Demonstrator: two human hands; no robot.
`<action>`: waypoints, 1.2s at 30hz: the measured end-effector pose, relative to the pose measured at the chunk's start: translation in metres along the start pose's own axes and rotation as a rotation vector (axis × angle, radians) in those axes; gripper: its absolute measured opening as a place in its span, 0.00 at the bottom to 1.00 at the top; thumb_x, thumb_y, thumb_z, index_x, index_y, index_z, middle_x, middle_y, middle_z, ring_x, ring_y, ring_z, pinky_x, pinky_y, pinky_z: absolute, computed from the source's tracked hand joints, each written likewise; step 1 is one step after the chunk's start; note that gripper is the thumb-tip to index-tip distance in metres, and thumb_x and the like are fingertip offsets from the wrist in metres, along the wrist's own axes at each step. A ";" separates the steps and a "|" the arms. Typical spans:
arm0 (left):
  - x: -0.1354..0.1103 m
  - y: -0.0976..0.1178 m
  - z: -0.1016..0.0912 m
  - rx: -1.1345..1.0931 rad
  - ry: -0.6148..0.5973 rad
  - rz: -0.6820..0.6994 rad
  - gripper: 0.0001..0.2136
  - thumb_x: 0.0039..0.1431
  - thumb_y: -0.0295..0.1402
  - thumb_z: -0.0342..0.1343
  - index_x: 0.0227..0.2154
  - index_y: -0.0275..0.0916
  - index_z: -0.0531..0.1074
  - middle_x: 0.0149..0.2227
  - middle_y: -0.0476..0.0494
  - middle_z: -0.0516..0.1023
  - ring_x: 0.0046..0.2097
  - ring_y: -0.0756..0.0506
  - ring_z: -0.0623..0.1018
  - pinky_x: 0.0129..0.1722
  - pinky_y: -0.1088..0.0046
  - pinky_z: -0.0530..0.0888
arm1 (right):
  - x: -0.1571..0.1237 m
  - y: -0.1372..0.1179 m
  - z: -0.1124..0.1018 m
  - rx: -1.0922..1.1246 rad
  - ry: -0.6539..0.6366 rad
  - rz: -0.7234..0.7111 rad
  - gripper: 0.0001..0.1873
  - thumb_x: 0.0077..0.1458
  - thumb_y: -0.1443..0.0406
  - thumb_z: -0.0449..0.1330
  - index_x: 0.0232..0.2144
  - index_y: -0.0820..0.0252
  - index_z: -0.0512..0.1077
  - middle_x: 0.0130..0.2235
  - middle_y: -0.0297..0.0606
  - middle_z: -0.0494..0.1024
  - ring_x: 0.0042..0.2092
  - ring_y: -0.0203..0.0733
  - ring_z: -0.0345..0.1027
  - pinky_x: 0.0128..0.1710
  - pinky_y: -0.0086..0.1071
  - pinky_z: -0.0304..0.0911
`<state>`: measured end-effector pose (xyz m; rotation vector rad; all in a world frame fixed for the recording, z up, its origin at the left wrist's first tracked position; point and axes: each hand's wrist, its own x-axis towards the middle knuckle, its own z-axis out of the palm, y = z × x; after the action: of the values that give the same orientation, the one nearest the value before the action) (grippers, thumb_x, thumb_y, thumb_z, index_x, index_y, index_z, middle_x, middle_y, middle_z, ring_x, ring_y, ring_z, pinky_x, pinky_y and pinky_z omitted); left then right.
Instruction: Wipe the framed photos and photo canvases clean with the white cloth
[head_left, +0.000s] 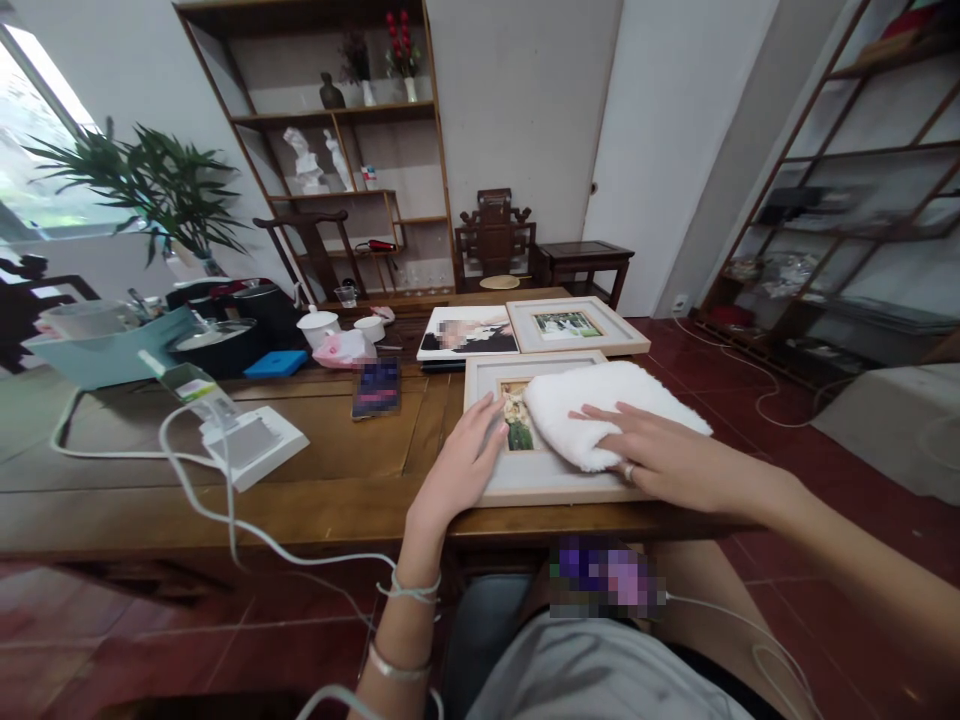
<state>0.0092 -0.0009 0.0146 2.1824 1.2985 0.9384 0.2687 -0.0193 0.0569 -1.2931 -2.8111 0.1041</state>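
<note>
The right hand (649, 450) lies palm down, fingers spread over a folded white fleecy cloth (652, 395); whether its thumb tucks beneath cannot be told. The cloth covers the right part of a pale wooden picture frame (544, 493), its long axis running side to side, one corner pointing right, past the frame's right side. The left hand (465, 455) rests on the frame's left part, fingers close together and slightly curved, pinching nothing visible. The frame lies face up, its near side along the edge of the wooden table (375, 510) beneath it. A hard pull toward the body might slide it over that edge; the overhanging cloth could snag its rim. Beyond the frame lie a photo print (487, 337) and a second framed picture (626, 325); left of it, a dark smartphone (376, 388).
</note>
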 end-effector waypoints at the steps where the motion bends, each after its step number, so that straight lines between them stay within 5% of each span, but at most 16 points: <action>1: 0.000 0.000 0.000 -0.001 0.001 0.001 0.21 0.66 0.39 0.41 0.58 0.39 0.60 0.64 0.41 0.58 0.65 0.46 0.56 0.64 0.63 0.52 | 0.002 0.006 0.002 -0.023 0.018 0.001 0.20 0.49 0.73 0.50 0.44 0.63 0.73 0.63 0.48 0.58 0.64 0.51 0.49 0.62 0.51 0.44; 4: 0.000 -0.001 0.000 -0.003 0.005 0.007 0.21 0.66 0.39 0.41 0.58 0.40 0.60 0.64 0.41 0.58 0.65 0.46 0.56 0.64 0.63 0.52 | 0.013 0.020 0.005 -0.102 0.077 0.025 0.20 0.50 0.73 0.49 0.45 0.62 0.72 0.62 0.49 0.59 0.63 0.52 0.49 0.61 0.52 0.45; 10: 0.000 -0.001 -0.001 -0.001 0.003 -0.004 0.20 0.65 0.39 0.42 0.57 0.41 0.62 0.64 0.41 0.59 0.65 0.45 0.57 0.64 0.61 0.54 | 0.036 0.023 -0.008 -0.097 0.192 0.129 0.17 0.55 0.69 0.50 0.47 0.62 0.70 0.54 0.50 0.70 0.54 0.54 0.63 0.49 0.42 0.62; 14: 0.001 0.001 -0.001 0.003 0.008 0.000 0.20 0.65 0.38 0.42 0.57 0.40 0.62 0.64 0.40 0.59 0.64 0.44 0.58 0.63 0.61 0.54 | 0.057 0.014 -0.009 -0.128 0.257 0.027 0.27 0.47 0.78 0.50 0.49 0.64 0.68 0.59 0.50 0.63 0.62 0.54 0.52 0.56 0.46 0.54; 17: 0.001 0.003 -0.002 -0.004 0.001 0.011 0.19 0.65 0.37 0.42 0.56 0.38 0.63 0.63 0.39 0.59 0.64 0.45 0.58 0.64 0.62 0.54 | 0.074 0.006 -0.002 -0.162 0.164 -0.111 0.34 0.42 0.82 0.48 0.53 0.65 0.66 0.63 0.50 0.57 0.65 0.53 0.41 0.60 0.50 0.46; 22: 0.002 0.004 -0.003 -0.012 0.001 0.009 0.18 0.65 0.37 0.42 0.53 0.38 0.67 0.63 0.39 0.60 0.63 0.43 0.60 0.63 0.60 0.55 | 0.091 0.000 0.004 -0.165 0.060 -0.118 0.36 0.42 0.84 0.46 0.55 0.68 0.64 0.62 0.54 0.60 0.65 0.51 0.42 0.59 0.50 0.48; 30: 0.001 0.003 -0.003 0.000 -0.009 -0.028 0.19 0.65 0.38 0.42 0.54 0.38 0.66 0.63 0.39 0.59 0.64 0.44 0.59 0.63 0.62 0.54 | 0.075 0.027 -0.001 -0.168 0.036 -0.010 0.32 0.41 0.82 0.47 0.46 0.58 0.72 0.58 0.44 0.67 0.61 0.50 0.55 0.55 0.46 0.52; 36: 0.001 0.004 -0.003 0.003 -0.011 -0.048 0.19 0.65 0.37 0.43 0.54 0.37 0.66 0.63 0.38 0.59 0.64 0.44 0.59 0.64 0.63 0.54 | 0.053 0.049 -0.015 -0.286 0.138 0.194 0.24 0.44 0.77 0.49 0.41 0.62 0.73 0.42 0.46 0.77 0.42 0.51 0.70 0.36 0.37 0.61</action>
<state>0.0101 -0.0018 0.0193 2.1459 1.3413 0.9057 0.2724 0.0529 0.0682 -1.5597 -2.6485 -0.3793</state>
